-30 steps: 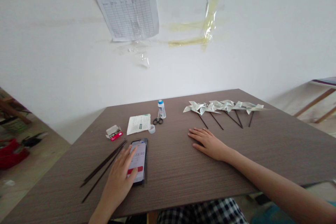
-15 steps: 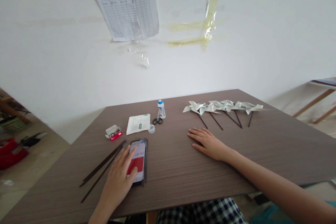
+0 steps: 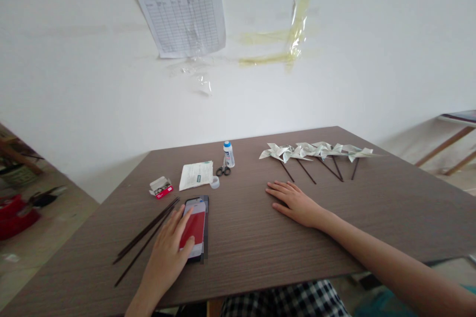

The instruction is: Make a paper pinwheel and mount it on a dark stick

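My left hand (image 3: 169, 245) rests with fingers spread over the left side of a phone (image 3: 197, 228) lying face up, its screen showing a large red block. Thin dark brown sticks (image 3: 145, 233) lie just left of that hand, partly hidden by it. Flat on the table, my right hand (image 3: 295, 203) has its fingers stretched out and holds nothing. Beyond it lie several paper pinwheels (image 3: 277, 152) in a row, their dark sticks pointing toward me.
On the brown table (image 3: 238, 267) stand a white glue bottle (image 3: 229, 154) with a blue cap, scissors (image 3: 223, 170), a tape roll (image 3: 214, 182), a folded paper packet (image 3: 196, 176) and an opened small red-and-white box (image 3: 161, 187). A wall (image 3: 238, 104) rises behind the table.
On the phone screen, the red block has grown upward and the digits above it are gone. Both hands stay where they were.
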Demonstrator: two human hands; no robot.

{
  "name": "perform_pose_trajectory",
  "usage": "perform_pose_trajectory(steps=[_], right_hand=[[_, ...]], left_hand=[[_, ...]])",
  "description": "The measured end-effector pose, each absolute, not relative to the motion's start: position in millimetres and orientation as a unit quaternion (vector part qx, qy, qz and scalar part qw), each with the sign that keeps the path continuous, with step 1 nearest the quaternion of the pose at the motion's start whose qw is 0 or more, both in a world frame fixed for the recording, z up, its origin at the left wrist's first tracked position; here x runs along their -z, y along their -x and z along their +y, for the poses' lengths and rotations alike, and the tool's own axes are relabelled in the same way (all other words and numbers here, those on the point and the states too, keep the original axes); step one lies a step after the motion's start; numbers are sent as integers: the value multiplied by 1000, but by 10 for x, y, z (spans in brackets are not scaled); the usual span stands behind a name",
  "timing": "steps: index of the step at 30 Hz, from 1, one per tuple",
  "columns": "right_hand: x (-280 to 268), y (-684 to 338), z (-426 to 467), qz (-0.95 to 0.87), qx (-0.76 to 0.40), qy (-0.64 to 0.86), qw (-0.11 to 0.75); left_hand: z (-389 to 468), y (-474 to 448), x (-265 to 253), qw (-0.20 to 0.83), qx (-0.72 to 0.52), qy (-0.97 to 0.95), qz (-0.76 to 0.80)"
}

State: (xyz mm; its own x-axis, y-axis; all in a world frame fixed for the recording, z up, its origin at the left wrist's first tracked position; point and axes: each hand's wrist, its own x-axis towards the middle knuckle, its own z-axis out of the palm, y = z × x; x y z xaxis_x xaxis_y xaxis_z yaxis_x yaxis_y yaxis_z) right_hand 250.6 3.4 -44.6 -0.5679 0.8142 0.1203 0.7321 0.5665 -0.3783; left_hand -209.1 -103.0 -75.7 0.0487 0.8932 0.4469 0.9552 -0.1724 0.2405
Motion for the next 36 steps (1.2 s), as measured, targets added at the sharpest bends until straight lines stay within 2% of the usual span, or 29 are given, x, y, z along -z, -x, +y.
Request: perform_pose_trajectory(steps=[36], right_hand=[[428, -2508, 37, -874, -148, 442, 137]], left_hand=[[-1051, 2042, 687, 56, 245, 723, -644]])
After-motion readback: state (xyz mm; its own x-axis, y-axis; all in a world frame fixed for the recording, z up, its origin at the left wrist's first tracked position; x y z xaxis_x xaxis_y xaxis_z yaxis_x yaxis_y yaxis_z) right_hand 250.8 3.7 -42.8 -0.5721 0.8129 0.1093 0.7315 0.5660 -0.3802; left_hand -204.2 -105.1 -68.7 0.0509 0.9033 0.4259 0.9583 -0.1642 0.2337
